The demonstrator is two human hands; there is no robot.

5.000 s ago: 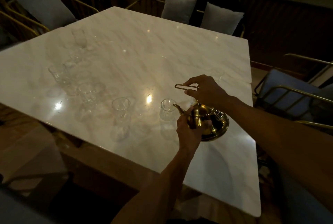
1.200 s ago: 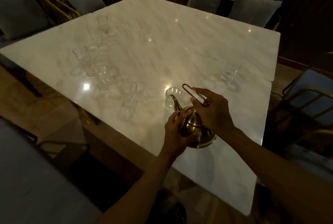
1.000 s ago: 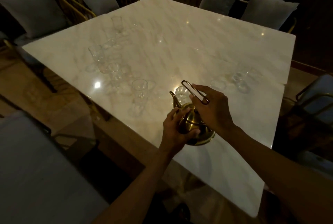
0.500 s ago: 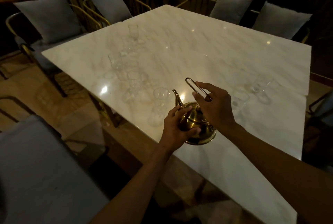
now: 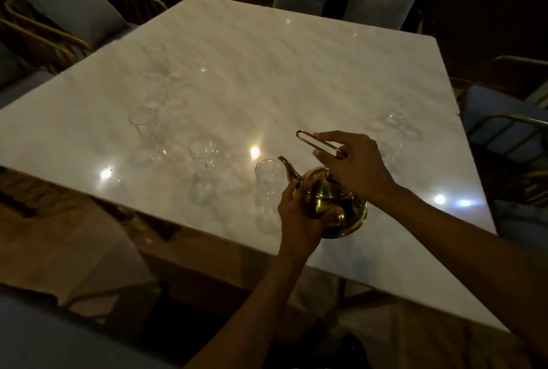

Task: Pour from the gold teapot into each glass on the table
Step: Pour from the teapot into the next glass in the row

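Right hand [image 5: 357, 165] pinched the handle [image 5: 318, 141]; left hand [image 5: 299, 214] cupped the gold teapot [image 5: 332, 202] above the desk [image 5: 267, 78]. Spout [image 5: 286, 165] sat at the glass [image 5: 268, 187] just left of the hands, likely mid-pour. Next: glass [image 5: 204, 167] further left.

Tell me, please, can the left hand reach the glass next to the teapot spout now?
Probably yes, but it is busy. The left hand grips the gold teapot body, and the glass stands right beside it with nothing between. It would have to release the teapot first.
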